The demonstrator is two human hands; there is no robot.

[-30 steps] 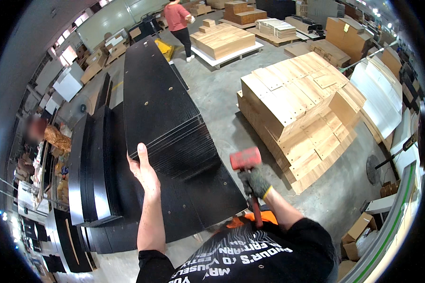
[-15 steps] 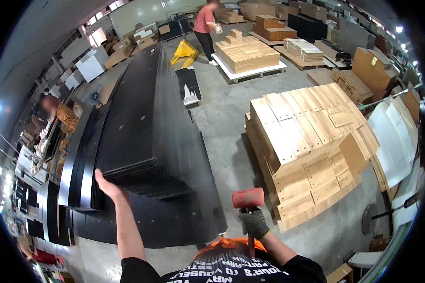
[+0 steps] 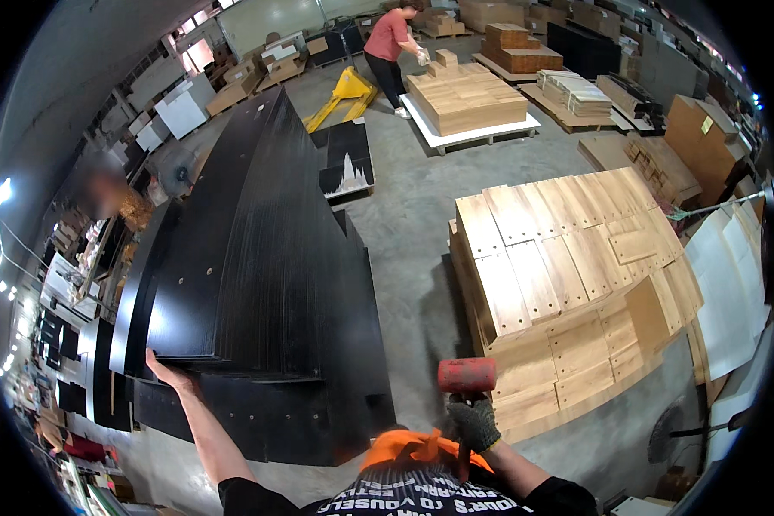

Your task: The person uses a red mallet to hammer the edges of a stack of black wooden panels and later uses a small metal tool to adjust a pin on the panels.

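Against the near left corner of a tall stack of black panels (image 3: 267, 224) rests my bare left hand (image 3: 172, 375). Its fingers are stretched out along the panel ends, partly lost against the dark edge, and do not visibly wrap round a panel. My right hand (image 3: 475, 425), in a dark grey knit glove, is closed round the handle of a mallet with a red cylindrical head (image 3: 467, 375). The mallet head points up in front of my body, apart from both stacks. Larger black boards (image 3: 267, 421) lie beneath the panel stack.
To the right stands a stack of light wood panels (image 3: 559, 267) with drilled holes. A yellow pallet jack (image 3: 348, 95) is farther back, near a person in a red top (image 3: 389, 39) beside another wood stack (image 3: 469, 99). A floor fan (image 3: 665, 434) stands at the lower right.
The upper black panels have shifted and spread toward the left, with my left hand now lower and farther left at their corner. My right hand and the mallet moved slightly right and down.
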